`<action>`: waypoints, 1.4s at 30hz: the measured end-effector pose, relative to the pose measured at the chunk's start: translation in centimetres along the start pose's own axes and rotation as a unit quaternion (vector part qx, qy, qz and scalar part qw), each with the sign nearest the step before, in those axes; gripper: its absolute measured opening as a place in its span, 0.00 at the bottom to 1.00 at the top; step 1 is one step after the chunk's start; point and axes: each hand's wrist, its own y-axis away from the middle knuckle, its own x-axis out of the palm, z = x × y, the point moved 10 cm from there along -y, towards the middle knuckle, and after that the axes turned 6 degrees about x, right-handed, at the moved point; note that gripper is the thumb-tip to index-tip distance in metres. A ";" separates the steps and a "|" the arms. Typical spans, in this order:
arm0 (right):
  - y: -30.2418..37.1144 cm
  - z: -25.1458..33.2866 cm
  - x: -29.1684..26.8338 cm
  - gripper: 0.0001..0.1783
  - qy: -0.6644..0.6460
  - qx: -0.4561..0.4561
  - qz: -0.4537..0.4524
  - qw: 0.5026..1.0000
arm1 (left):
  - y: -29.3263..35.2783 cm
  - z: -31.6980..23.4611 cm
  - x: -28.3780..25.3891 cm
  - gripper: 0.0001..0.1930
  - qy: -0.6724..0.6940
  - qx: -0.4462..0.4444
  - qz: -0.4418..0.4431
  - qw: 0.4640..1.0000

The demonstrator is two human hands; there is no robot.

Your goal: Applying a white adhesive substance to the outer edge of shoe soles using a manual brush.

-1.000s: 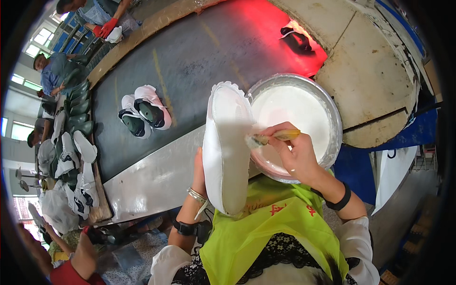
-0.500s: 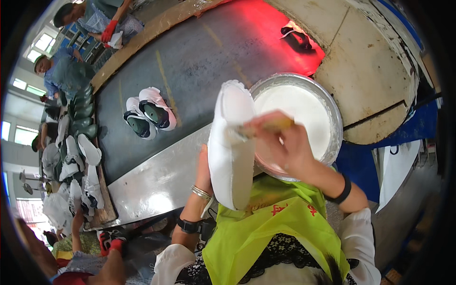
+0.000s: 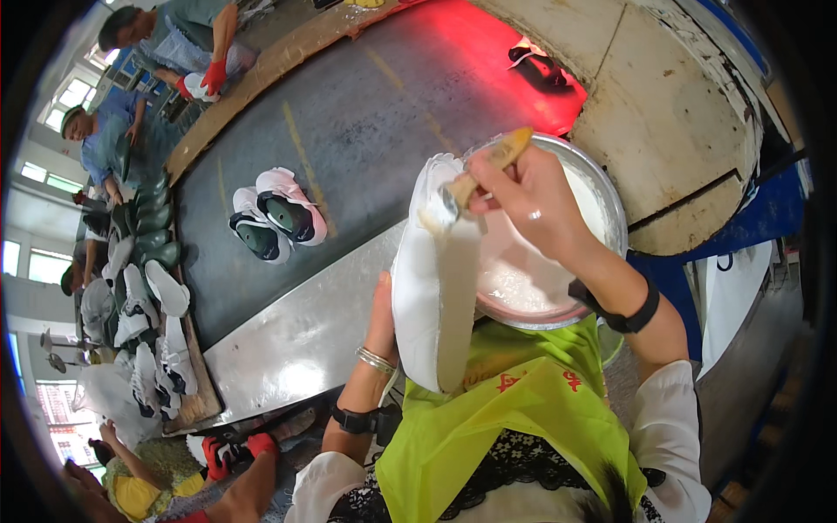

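Observation:
My left hand (image 3: 382, 314) grips a white shoe (image 3: 418, 296) from its left side, most of its fingers hidden behind it. The shoe is held bottom up, lengthwise away from me. In my right hand (image 3: 536, 200) is a wooden-handled brush (image 3: 501, 155), pinched between thumb and fingers. Its bristles, coated white, touch the shoe's underside near the far end. Just right of the shoe stands a round metal basin (image 3: 617, 231) of white liquid (image 3: 514, 277), partly covered by my right hand and forearm.
A pair of white-and-dark shoes (image 3: 277, 213) sits on the dark conveyor belt (image 3: 349, 131). Farther along, a dark shoe (image 3: 542, 70) lies under red light. Shoes and green shoe lasts (image 3: 153, 218) crowd the left side. Co-workers wear red gloves (image 3: 215, 78). A metal ledge (image 3: 261, 366) runs nearer me.
My right hand has moved the brush away from me, toward the shoe's far end, and tilted its handle upward. The shoe has shifted slightly. Co-workers' hands at left have moved.

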 end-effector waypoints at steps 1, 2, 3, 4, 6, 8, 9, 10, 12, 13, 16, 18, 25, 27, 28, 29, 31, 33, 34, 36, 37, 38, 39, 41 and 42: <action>-1.2 0.1 -0.1 0.12 0.027 -0.014 0.013 0.999 | 0.0 -0.4 0.0 0.32 -0.030 0.003 -0.006 1.000; -2.4 0.2 -0.2 0.13 0.054 -0.028 0.027 0.998 | 0.0 -0.6 0.2 0.32 -0.034 0.002 -0.002 0.999; -3.3 0.1 -0.6 0.13 0.054 -0.028 0.020 0.998 | 0.1 -0.4 0.2 0.32 -0.030 -0.011 -0.005 0.999; -4.0 0.6 -1.4 0.12 0.074 -0.052 -0.019 0.996 | 0.4 -0.2 0.2 0.33 -0.026 -0.023 -0.010 0.999; -4.2 0.4 -2.5 0.10 0.091 -0.118 -0.050 0.988 | 0.9 -0.4 0.7 0.33 -0.002 -0.019 0.006 1.000; -1.6 -0.6 -1.8 0.09 0.125 -0.159 -0.056 0.978 | 0.9 -0.6 0.5 0.34 0.033 -0.006 0.007 0.999; 0.5 -0.6 -1.3 0.08 0.157 -0.202 -0.067 0.964 | 0.7 -0.8 0.2 0.34 0.035 0.006 0.011 0.999; 2.6 -0.2 -0.1 0.06 0.186 -0.248 -0.025 0.950 | 0.5 -1.1 -0.1 0.34 0.036 0.018 0.013 0.999; 6.5 0.6 1.2 0.06 0.213 -0.293 0.022 0.932 | -0.3 -0.9 -1.5 0.35 0.005 0.032 0.032 0.999; 7.4 -0.4 2.0 0.06 0.189 -0.238 0.072 0.950 | -0.3 -1.0 -1.4 0.35 -0.030 0.039 0.055 0.997; 7.2 -0.7 3.1 0.07 0.187 -0.173 0.150 0.955 | 1.2 -1.7 -0.8 0.36 -0.014 0.003 0.008 1.000; 5.3 1.3 3.6 0.06 0.168 -0.250 0.149 0.942 | 1.4 -1.8 -0.1 0.36 -0.004 0.001 0.027 1.000; -0.8 -0.1 -0.5 0.13 0.110 -0.145 -0.072 0.981 | 2.5 -2.6 -0.1 0.36 0.024 0.045 0.048 0.998; 1.6 -1.8 -1.5 0.13 0.125 -0.107 -0.112 0.980 | 2.3 -2.3 -1.3 0.36 0.044 0.060 0.039 0.996; 2.6 -3.8 -1.8 0.14 0.093 -0.052 -0.095 0.990 | 2.5 -2.2 -1.9 0.36 0.063 0.068 0.033 0.995; 3.0 -5.4 -2.0 0.14 0.060 0.003 -0.077 0.995 | 2.7 -2.3 -2.2 0.36 0.064 0.071 0.028 0.995; 3.2 -5.1 -2.3 0.15 0.072 -0.013 -0.064 0.995 | 3.2 -2.6 -2.3 0.36 0.065 0.070 0.038 0.995; 2.8 -3.7 -1.7 0.15 0.081 -0.033 -0.056 0.995 | 3.2 -2.6 -2.7 0.36 0.067 0.079 0.049 0.993; 2.2 -1.5 -0.6 0.16 0.035 -0.089 -0.055 0.994 | 3.2 -2.7 -2.8 0.36 0.073 0.088 0.063 0.991; 0.6 0.5 0.6 0.17 -0.042 -0.164 -0.039 0.985 | 3.3 -2.7 -3.2 0.35 0.076 0.099 0.055 0.991; 0.8 0.2 0.5 0.17 -0.043 -0.167 -0.042 0.984 | 3.4 -2.9 -3.4 0.35 0.084 0.111 0.046 0.989; 1.0 -0.9 0.6 0.17 -0.006 -0.123 -0.040 0.992 | 3.3 -3.0 -3.4 0.35 0.081 0.111 0.049 0.989; 1.1 -2.3 1.1 0.17 0.030 -0.078 -0.029 0.996 | 3.2 -3.1 -4.3 0.33 0.057 0.125 0.020 0.990; 3.1 -3.0 0.4 0.17 0.062 -0.054 -0.031 0.996 | 3.2 -3.3 -4.8 0.32 0.038 0.140 -0.011 0.989; 3.8 -4.2 0.2 0.17 0.039 -0.014 -0.026 0.999 | 3.5 -3.8 -4.2 0.31 0.039 0.151 0.022 0.987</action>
